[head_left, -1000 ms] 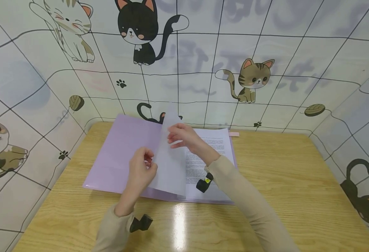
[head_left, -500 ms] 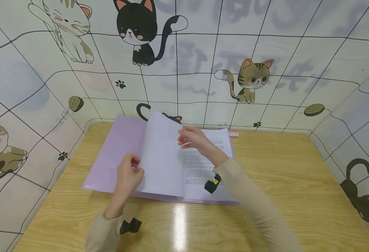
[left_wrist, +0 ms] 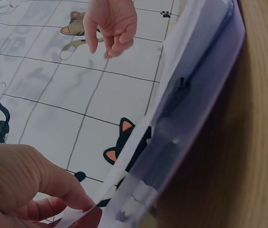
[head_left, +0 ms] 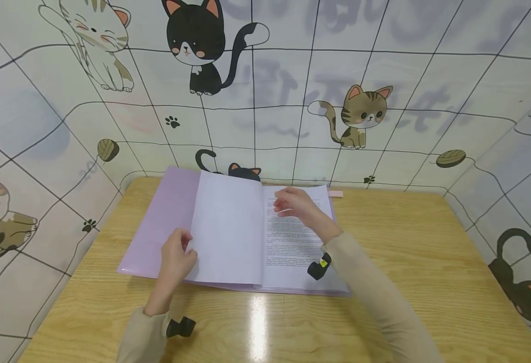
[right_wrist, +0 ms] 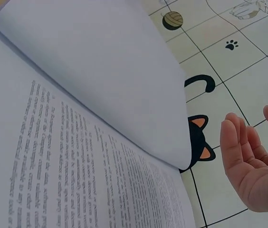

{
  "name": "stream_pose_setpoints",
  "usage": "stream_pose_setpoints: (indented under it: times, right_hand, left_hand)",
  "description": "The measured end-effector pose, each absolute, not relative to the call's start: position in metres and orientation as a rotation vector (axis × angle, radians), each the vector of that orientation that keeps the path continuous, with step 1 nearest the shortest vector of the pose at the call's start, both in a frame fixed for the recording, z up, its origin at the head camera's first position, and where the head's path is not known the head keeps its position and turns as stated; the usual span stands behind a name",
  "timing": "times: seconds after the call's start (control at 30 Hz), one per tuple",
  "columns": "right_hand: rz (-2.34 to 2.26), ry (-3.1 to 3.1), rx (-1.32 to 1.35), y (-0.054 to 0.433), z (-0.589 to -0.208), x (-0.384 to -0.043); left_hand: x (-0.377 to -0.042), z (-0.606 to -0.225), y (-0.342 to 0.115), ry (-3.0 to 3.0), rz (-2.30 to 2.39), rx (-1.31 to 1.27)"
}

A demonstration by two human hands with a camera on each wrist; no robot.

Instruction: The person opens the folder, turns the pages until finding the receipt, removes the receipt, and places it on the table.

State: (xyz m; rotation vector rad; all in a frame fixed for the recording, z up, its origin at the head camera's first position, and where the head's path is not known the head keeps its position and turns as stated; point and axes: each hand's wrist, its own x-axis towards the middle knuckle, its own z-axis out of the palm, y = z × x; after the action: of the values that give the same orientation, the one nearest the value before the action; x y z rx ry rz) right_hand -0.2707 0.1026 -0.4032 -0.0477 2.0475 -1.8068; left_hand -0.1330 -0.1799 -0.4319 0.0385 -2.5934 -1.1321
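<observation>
A purple file folder (head_left: pixel 175 201) lies spread on the table, with a blank-backed paper sheet (head_left: pixel 229 227) turned over to its left side. A printed page (head_left: pixel 292 247) full of text shows on the right side. At the sheet's left edge my left hand (head_left: pixel 176 256) pinches the paper between thumb and finger, as the left wrist view shows at the sheet's edge (left_wrist: pixel 138 137). My right hand (head_left: pixel 299 207) hovers over the upper part of the printed page, fingers loosely bent and holding nothing. The right wrist view shows that hand (right_wrist: pixel 260 164) apart from the paper.
A wooden table (head_left: pixel 406 252) carries the folder. A pink tab (head_left: pixel 335 193) sticks out at the folder's upper right. Behind the table stands a wall covering (head_left: pixel 283 75) with cartoon cats and grid lines. Small black devices sit at both wrists.
The sheet has swung from nearly upright to lying on the left side. My left hand has moved left with its edge, while my right hand has drawn away to the right.
</observation>
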Motion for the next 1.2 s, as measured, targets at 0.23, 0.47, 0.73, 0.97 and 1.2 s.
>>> stream_pose_setpoints:
  times: [0.23, 0.47, 0.73, 0.97, 1.2]
  right_hand:
    - [-1.775, 2.094, 0.004, 0.118, -0.42, -0.277]
    - [-1.78, 2.142, 0.037, 0.134, -0.434, -0.284]
    - [-1.779, 2.237, 0.103, 0.152, -0.441, -0.298]
    - [-1.795, 2.29, 0.155, 0.168, -0.443, -0.312]
    - [-1.704, 2.549, 0.143, 0.183, -0.446, -0.326]
  left_hand:
    - [-0.136, -0.445, -0.189, -2.667, -1.108, 0.084]
    - [-0.139, -0.454, -0.192, -2.704, -1.063, 0.096]
    - [-0.14, -0.465, -0.193, -2.751, -0.96, 0.068]
    - [-0.141, -0.473, -0.194, -2.779, -0.907, 0.063]
    - [-0.143, -0.478, -0.195, -2.803, -0.911, 0.039]
